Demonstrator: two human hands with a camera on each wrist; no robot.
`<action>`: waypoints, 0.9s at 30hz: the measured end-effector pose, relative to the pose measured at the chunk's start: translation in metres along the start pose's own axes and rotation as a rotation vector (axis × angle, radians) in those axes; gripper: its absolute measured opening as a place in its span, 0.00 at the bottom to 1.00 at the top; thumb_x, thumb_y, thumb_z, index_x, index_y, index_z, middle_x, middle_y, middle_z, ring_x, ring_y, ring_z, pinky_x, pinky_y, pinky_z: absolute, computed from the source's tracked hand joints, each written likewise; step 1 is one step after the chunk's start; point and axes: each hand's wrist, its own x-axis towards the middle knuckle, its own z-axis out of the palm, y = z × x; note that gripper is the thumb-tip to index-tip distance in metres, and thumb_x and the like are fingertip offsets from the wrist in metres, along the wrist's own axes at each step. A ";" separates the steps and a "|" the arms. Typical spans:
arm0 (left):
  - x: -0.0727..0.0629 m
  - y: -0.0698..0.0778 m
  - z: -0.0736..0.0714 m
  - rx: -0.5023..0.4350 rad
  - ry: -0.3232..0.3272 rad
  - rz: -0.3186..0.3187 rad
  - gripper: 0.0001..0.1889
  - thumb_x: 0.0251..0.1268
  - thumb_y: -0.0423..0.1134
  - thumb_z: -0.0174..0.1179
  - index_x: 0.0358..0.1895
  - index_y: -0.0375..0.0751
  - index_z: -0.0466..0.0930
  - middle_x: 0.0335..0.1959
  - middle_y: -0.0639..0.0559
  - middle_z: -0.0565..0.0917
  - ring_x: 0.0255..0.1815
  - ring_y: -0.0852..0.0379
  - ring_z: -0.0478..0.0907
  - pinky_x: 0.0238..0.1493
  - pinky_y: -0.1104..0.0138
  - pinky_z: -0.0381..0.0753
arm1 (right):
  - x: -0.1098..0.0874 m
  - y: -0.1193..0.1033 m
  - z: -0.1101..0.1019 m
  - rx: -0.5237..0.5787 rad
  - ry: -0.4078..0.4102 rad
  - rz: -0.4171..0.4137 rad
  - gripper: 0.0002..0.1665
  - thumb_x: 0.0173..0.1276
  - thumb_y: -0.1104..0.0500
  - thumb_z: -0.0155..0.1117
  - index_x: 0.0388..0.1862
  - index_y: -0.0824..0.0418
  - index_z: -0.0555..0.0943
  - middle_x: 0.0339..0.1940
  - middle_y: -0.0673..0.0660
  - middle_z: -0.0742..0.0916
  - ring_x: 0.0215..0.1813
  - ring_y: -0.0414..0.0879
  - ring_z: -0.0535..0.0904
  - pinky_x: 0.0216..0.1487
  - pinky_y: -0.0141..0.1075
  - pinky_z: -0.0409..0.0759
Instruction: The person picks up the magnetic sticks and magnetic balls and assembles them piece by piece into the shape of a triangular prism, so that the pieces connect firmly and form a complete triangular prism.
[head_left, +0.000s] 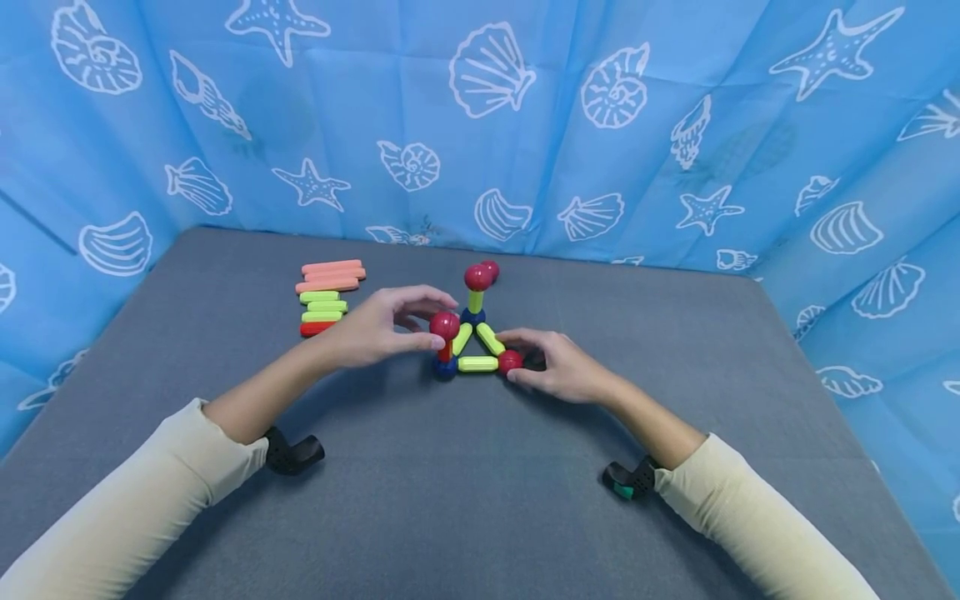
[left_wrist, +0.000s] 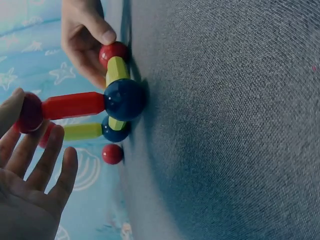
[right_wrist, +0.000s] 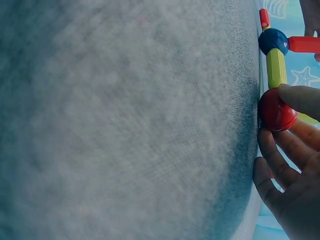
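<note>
Behind the table (head_left: 720, 367), and also along its left and right sides, there hangs a bright blue curtain (head_left: 555, 125), which has creases and soft folds and is printed with white outlines of starfish (head_left: 318, 185), scallop shells (head_left: 491, 71) and spiral shells (head_left: 96, 48). The tabletop is covered with grey woven fabric (left_wrist: 240, 100), and its far corners are rounded. The light is rather even, with soft shadows.

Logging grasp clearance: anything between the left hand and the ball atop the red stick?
Nothing visible: the left hand touches that ball directly. The red stick stands beneath it, and the right hand is at another ball.
</note>
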 end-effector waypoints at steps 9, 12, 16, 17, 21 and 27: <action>-0.007 -0.004 -0.006 -0.020 0.024 -0.012 0.29 0.62 0.35 0.69 0.66 0.42 0.73 0.62 0.45 0.79 0.59 0.52 0.78 0.54 0.55 0.81 | 0.000 -0.001 0.000 0.000 -0.001 0.000 0.31 0.68 0.61 0.67 0.69 0.65 0.72 0.61 0.60 0.82 0.57 0.51 0.78 0.59 0.52 0.76; -0.014 -0.008 -0.017 0.000 0.067 -0.016 0.25 0.63 0.34 0.67 0.64 0.40 0.75 0.58 0.47 0.81 0.55 0.50 0.80 0.52 0.57 0.81 | -0.001 -0.002 0.000 -0.001 -0.003 0.006 0.31 0.68 0.61 0.67 0.69 0.65 0.72 0.60 0.60 0.82 0.57 0.51 0.78 0.59 0.52 0.76; -0.025 -0.019 -0.041 0.105 0.183 -0.043 0.19 0.67 0.35 0.65 0.60 0.39 0.78 0.51 0.45 0.84 0.51 0.52 0.81 0.50 0.63 0.79 | 0.000 -0.003 0.000 -0.002 -0.006 0.011 0.32 0.68 0.61 0.67 0.69 0.64 0.72 0.60 0.59 0.82 0.58 0.51 0.78 0.59 0.51 0.76; -0.029 -0.023 -0.048 0.136 0.221 -0.060 0.18 0.67 0.35 0.65 0.59 0.39 0.78 0.50 0.45 0.85 0.50 0.54 0.81 0.50 0.65 0.79 | 0.000 -0.004 0.000 -0.003 -0.006 0.012 0.32 0.68 0.61 0.67 0.69 0.64 0.72 0.60 0.59 0.82 0.58 0.51 0.78 0.59 0.51 0.76; -0.044 -0.042 -0.075 0.271 0.383 -0.141 0.17 0.68 0.33 0.63 0.59 0.38 0.79 0.49 0.43 0.85 0.48 0.53 0.80 0.45 0.73 0.76 | 0.000 -0.004 0.000 -0.011 -0.008 0.017 0.32 0.68 0.61 0.67 0.70 0.64 0.72 0.61 0.60 0.82 0.59 0.51 0.78 0.59 0.51 0.76; -0.064 -0.074 -0.102 0.423 0.518 -0.324 0.21 0.71 0.35 0.61 0.64 0.35 0.73 0.55 0.35 0.80 0.55 0.40 0.77 0.50 0.55 0.78 | -0.001 -0.004 0.000 -0.018 -0.002 0.013 0.31 0.68 0.61 0.67 0.69 0.65 0.72 0.61 0.60 0.82 0.58 0.51 0.78 0.60 0.52 0.76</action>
